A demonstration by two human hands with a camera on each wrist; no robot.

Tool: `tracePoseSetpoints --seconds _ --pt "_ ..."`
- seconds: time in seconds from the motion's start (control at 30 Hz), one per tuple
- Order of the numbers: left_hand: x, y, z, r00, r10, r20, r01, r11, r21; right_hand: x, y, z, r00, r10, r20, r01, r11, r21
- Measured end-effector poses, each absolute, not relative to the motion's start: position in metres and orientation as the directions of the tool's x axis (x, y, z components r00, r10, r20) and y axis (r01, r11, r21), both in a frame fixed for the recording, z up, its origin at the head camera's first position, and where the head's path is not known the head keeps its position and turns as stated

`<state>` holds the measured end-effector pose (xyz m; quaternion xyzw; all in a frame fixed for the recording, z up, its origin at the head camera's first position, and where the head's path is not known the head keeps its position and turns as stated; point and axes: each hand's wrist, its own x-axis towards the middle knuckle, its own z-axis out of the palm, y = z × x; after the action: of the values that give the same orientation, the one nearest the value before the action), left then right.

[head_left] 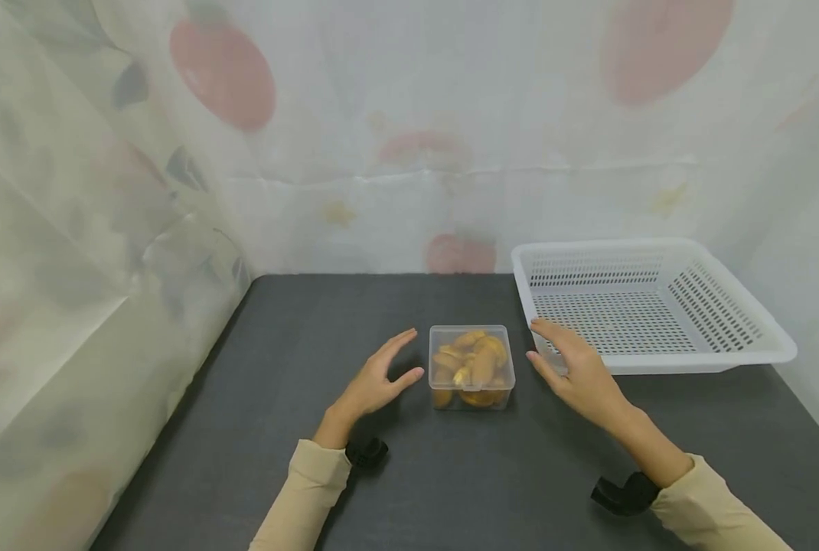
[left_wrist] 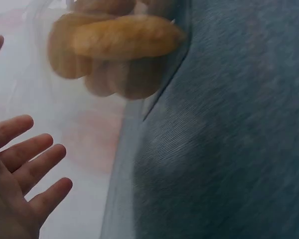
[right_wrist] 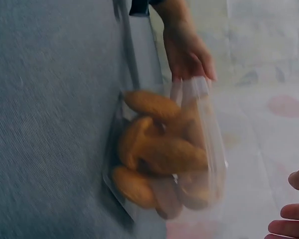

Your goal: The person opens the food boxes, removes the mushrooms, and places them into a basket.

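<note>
A clear plastic box point(head_left: 472, 367) with its lid on stands on the dark table, filled with several golden-brown, finger-shaped pieces point(right_wrist: 174, 155) that look like small pastries. To its left is my left hand point(head_left: 375, 383), fingers extended and thumb apart, with a gap to the box. My right hand point(head_left: 582, 375) is on the other side, fingers also spread toward the box and holding nothing; in the head view it overlaps the near left corner of a white basket. The left wrist view has the left fingers point(left_wrist: 32, 169) straight beside the box wall.
A white perforated plastic basket point(head_left: 630, 321) sits at the back right of the dark table point(head_left: 327, 321). Pale printed curtains point(head_left: 396, 115) hang behind and along the left side. Each wrist carries a black strap-on camera point(head_left: 626, 493).
</note>
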<state>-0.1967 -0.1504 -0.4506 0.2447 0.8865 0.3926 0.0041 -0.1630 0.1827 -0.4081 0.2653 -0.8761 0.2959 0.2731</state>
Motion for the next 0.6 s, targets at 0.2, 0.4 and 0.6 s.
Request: tracePoseSetpoints --seconds 0.2,0.4,0.6 --pt "-0.196 -0.142 -0.46 -0.876 0.472 0.098 0.381 0.553 0.741 -0.158 0.17 -0.42 -0.689 -0.365 0.627 -0.67 0.651 -0.357" --pt "-0.199 -0.131 -0.471 -0.876 0.478 0.07 0.351 0.53 0.772 -0.161 0.152 -0.436 -0.596 -0.428 0.679 -0.767 0.553 -0.325" --pt "-0.201 -0.121 -0.474 -0.863 0.497 0.093 0.372 0.501 0.782 -0.164 0.137 -0.447 -0.538 -0.472 0.698 -0.816 0.5 -0.291"
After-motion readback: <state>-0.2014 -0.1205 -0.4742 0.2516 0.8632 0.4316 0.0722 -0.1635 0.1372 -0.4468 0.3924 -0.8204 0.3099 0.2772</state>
